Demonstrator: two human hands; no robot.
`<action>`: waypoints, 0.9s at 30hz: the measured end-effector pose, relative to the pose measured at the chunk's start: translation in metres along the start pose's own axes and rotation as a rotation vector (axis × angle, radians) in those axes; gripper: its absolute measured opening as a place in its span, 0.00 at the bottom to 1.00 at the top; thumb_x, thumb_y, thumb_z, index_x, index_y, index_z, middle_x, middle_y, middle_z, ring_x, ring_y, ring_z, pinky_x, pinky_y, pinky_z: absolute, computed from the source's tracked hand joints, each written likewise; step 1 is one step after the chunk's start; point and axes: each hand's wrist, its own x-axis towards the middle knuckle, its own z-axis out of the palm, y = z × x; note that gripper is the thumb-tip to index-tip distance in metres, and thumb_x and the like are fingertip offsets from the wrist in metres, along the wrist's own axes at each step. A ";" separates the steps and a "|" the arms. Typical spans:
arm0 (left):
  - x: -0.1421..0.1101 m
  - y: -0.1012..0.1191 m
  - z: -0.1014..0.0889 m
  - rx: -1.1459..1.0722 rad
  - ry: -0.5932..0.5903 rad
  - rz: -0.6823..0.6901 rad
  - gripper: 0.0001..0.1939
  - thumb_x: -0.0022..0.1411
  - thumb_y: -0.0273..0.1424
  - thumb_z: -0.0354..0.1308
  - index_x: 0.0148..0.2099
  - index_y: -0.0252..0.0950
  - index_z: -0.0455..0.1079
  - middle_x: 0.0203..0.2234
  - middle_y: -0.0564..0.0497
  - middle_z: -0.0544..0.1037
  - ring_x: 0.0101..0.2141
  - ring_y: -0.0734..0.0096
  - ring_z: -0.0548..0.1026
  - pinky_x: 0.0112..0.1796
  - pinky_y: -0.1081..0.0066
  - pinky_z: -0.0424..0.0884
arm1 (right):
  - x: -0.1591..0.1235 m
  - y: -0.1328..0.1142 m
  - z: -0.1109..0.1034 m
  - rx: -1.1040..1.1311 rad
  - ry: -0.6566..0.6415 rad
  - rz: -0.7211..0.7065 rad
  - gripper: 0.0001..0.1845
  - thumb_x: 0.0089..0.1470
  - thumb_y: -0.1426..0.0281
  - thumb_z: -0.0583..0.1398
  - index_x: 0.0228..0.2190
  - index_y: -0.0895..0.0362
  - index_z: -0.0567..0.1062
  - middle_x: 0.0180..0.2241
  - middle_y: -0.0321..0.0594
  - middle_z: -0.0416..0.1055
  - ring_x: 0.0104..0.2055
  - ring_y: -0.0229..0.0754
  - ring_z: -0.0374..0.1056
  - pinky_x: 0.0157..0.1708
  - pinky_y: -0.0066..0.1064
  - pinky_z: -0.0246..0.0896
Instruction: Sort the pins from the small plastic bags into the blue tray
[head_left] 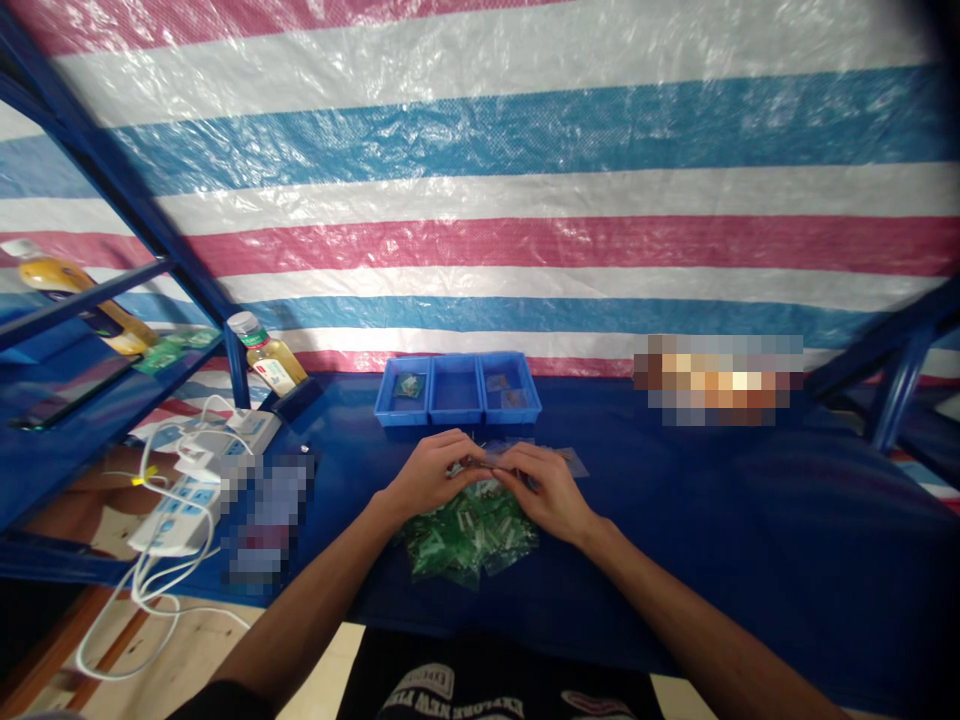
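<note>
My left hand and my right hand meet over the blue table, fingers pinched together on something small and thin that I cannot make out. Just below them lies a heap of small clear packets with green contents. Beyond my fingers, some flat clear bags lie partly hidden by my right hand. Farther back stands a blue tray with three compartments. A green packet rests in its left compartment, and brownish packets are in the right one.
On the left are a white power strip with tangled cables, a pixelated flat object and a drink bottle. Another bottle lies on a blue rack. Striped sheeting hangs behind. A pixelated patch covers something at back right.
</note>
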 end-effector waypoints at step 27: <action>0.001 0.001 -0.002 0.074 -0.060 -0.005 0.11 0.71 0.37 0.59 0.41 0.34 0.75 0.33 0.48 0.77 0.35 0.70 0.74 0.38 0.72 0.69 | -0.004 0.005 0.001 -0.010 -0.040 0.059 0.10 0.67 0.71 0.58 0.31 0.54 0.70 0.31 0.38 0.72 0.32 0.42 0.68 0.35 0.33 0.62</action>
